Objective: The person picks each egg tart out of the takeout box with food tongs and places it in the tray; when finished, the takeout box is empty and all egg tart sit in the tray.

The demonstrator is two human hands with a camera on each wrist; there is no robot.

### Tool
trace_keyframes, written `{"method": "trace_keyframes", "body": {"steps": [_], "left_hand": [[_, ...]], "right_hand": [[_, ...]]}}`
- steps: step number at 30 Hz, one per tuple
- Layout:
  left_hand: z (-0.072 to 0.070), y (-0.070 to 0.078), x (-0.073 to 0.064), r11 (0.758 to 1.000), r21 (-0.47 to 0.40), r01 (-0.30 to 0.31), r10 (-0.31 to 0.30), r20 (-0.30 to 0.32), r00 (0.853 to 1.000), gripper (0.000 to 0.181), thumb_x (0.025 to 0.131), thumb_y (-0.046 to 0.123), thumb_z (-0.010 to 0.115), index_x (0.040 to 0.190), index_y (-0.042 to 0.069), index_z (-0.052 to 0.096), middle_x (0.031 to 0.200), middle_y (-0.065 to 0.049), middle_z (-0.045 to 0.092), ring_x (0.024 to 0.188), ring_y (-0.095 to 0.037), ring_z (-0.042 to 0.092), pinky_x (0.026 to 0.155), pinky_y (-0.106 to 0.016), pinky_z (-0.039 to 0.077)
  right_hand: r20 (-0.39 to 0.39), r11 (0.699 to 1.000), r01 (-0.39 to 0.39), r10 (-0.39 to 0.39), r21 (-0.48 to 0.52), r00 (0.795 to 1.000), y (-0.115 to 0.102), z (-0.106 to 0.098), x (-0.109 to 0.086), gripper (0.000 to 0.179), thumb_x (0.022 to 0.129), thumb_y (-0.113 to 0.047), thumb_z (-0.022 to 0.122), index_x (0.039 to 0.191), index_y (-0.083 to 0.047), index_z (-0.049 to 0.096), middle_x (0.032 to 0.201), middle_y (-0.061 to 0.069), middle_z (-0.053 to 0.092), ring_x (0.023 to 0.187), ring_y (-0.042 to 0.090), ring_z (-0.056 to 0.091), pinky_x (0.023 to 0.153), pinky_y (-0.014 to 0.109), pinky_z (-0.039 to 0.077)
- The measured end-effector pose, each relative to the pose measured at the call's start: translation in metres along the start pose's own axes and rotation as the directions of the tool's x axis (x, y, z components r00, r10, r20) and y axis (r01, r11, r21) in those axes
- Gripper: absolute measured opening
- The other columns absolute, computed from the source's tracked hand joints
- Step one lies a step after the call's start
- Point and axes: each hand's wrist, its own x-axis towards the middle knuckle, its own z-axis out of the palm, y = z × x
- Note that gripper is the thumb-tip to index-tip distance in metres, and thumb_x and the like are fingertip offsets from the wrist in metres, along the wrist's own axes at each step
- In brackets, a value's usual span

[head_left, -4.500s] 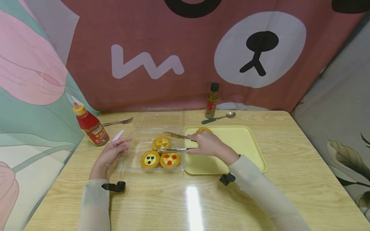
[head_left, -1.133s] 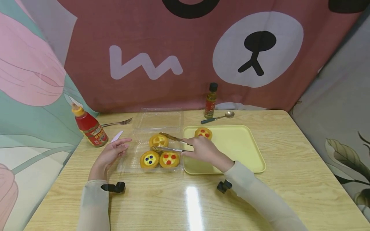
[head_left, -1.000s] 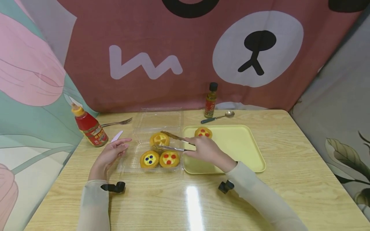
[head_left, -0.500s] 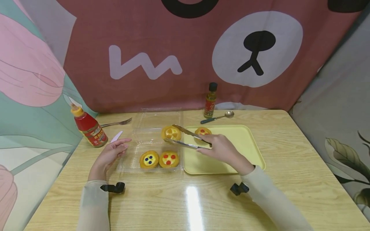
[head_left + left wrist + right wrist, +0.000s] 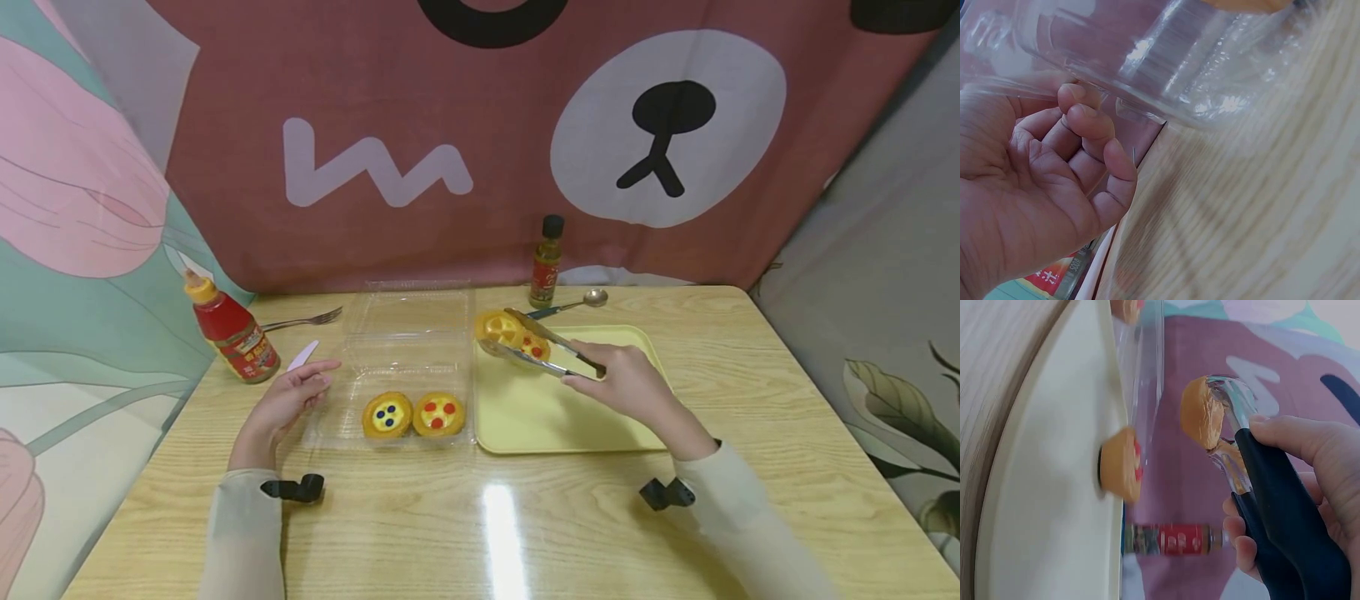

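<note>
My right hand point(image 5: 630, 383) grips metal tongs point(image 5: 551, 337) with dark handles. Between the tong tips is an egg tart point(image 5: 497, 327) with orange-yellow wedge-like topping; the right wrist view shows this tart point(image 5: 1201, 414) held up off the tray. Below it, a red-dotted tart point(image 5: 536, 347) sits at the far left corner of the yellow tray point(image 5: 570, 425). A blue-dotted tart point(image 5: 387, 414) and another red-dotted tart point(image 5: 438, 415) lie in the clear plastic container point(image 5: 352, 400). My left hand point(image 5: 288, 404) is at the container's left edge, fingers loosely bent; contact is unclear.
A red sauce bottle point(image 5: 236, 337) stands at the far left, near a fork point(image 5: 303, 319) and a white knife point(image 5: 303, 354). Behind the tray are a small black-capped bottle point(image 5: 547, 262) and a spoon point(image 5: 573, 306). A printed cloth hangs along the table's back.
My right hand and tongs have lifted the wedge-topped tart out of the container and carried it right, over the tray's far left corner. My left hand has stayed in place.
</note>
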Motion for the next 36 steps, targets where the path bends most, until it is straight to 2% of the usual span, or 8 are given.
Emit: {"method": "trace_keyframes", "body": {"steps": [3,6,10,13,19,22,27,36], "left_hand": [[0.0,0.001,0.0,0.999,0.019,0.037,-0.036,-0.032,0.999,0.019,0.096,0.021,0.056,0.111,0.027,0.066,0.074,0.011,0.049,0.066,-0.006,0.047,0.061,-0.02,0.041],[-0.001,0.002,0.0,0.998,0.022,0.065,-0.064,-0.05,0.997,0.021,0.096,0.02,0.056,0.115,0.021,0.065,0.073,0.01,0.049,0.066,-0.007,0.047,0.06,-0.021,0.041],[-0.001,0.003,0.0,0.996,0.026,0.08,-0.079,-0.043,0.996,0.03,0.096,0.02,0.056,0.124,0.01,0.059,0.073,0.01,0.05,0.067,-0.008,0.047,0.061,-0.021,0.041],[0.0,0.004,0.0,0.996,0.031,0.083,-0.082,-0.042,0.996,0.034,0.096,0.02,0.056,0.127,0.005,0.056,0.074,0.01,0.05,0.067,-0.007,0.047,0.061,-0.021,0.041],[-0.001,0.004,0.0,0.995,0.036,0.096,-0.094,-0.053,0.994,0.028,0.096,0.021,0.056,0.122,0.015,0.062,0.073,0.009,0.048,0.066,-0.008,0.046,0.06,-0.021,0.04],[0.0,0.004,-0.001,0.993,0.04,0.107,-0.105,-0.06,0.993,0.032,0.096,0.022,0.056,0.126,0.011,0.058,0.074,0.009,0.048,0.067,-0.007,0.046,0.061,-0.022,0.04],[0.001,0.004,0.0,0.994,0.046,0.103,-0.1,-0.056,0.993,0.037,0.097,0.023,0.055,0.129,0.007,0.055,0.077,0.01,0.049,0.07,-0.007,0.048,0.063,-0.021,0.041],[0.002,0.005,0.002,0.995,0.049,0.089,-0.086,-0.052,0.995,0.041,0.097,0.022,0.054,0.132,0.001,0.051,0.076,0.009,0.048,0.069,-0.007,0.047,0.062,-0.02,0.041]], "right_hand": [[0.003,0.999,-0.046,0.046,-0.002,0.999,0.01,-0.006,-0.007,0.053,0.08,-0.03,0.076,0.122,0.0,0.062,0.101,0.016,0.069,0.04,0.003,0.032,0.043,0.023,0.033],[0.006,0.996,-0.087,0.087,-0.007,0.996,0.018,-0.012,-0.014,0.054,0.08,-0.031,0.076,0.123,-0.001,0.062,0.079,0.011,0.068,0.039,0.003,0.03,0.041,0.024,0.032],[-0.007,0.993,-0.119,0.119,-0.019,0.993,0.029,-0.018,-0.023,0.054,0.08,-0.03,0.076,0.122,0.0,0.062,0.055,-0.003,0.051,0.04,0.003,0.033,0.041,0.024,0.033],[-0.023,0.99,-0.137,0.137,-0.033,0.99,0.037,-0.021,-0.03,0.054,0.079,-0.03,0.077,0.121,0.001,0.063,0.052,-0.004,0.047,0.039,0.002,0.033,0.041,0.024,0.032],[-0.031,0.979,-0.195,0.194,-0.056,0.981,0.051,-0.026,-0.043,0.054,0.079,-0.03,0.077,0.121,0.002,0.062,0.045,-0.007,0.031,0.037,0.0,0.016,0.037,0.023,0.025],[-0.025,0.976,-0.206,0.205,-0.068,0.978,0.057,-0.028,-0.049,0.055,0.078,-0.028,0.078,0.12,0.004,0.062,0.044,-0.008,0.027,0.038,0.0,0.012,0.037,0.023,0.023],[-0.021,0.971,-0.224,0.223,-0.087,0.975,0.065,-0.031,-0.059,0.055,0.076,-0.024,0.079,0.12,0.006,0.061,0.043,-0.011,0.025,0.039,0.0,0.011,0.036,0.023,0.023],[0.011,0.953,-0.279,0.282,-0.121,0.959,0.078,-0.036,-0.073,0.057,0.078,-0.027,0.077,0.121,0.007,0.06,0.04,-0.012,0.022,0.039,0.001,0.012,0.034,0.023,0.023]]}}
